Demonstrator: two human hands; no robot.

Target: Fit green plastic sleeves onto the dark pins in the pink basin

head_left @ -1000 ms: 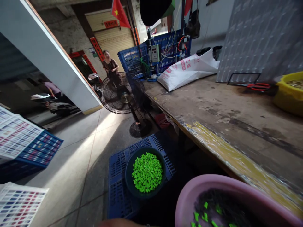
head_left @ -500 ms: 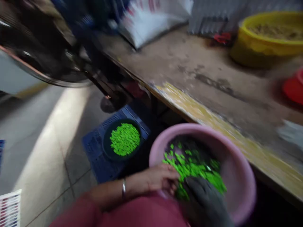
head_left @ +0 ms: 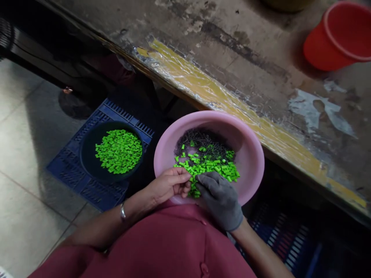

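Note:
A pink basin (head_left: 249,154) rests on my lap, holding bright green plastic pieces (head_left: 208,166) and a tangle of thin dark wire parts (head_left: 203,139). My bare left hand (head_left: 169,184), a bangle on its wrist, curls its fingers at the basin's near rim among the green pieces. My right hand (head_left: 222,199) wears a grey glove and pinches at the same pile, fingertips close to the left hand's. What either hand grips is too small to make out.
A dark bowl (head_left: 87,162) heaped with green pieces (head_left: 118,150) sits on a blue crate (head_left: 95,189) on the floor at left. A worn workbench (head_left: 246,50) with a yellow taped edge runs behind the basin, bearing a red tub (head_left: 339,38).
The view has swung down from the room to my lap. Both hands have come into view and settled in the green pieces at the basin's near edge.

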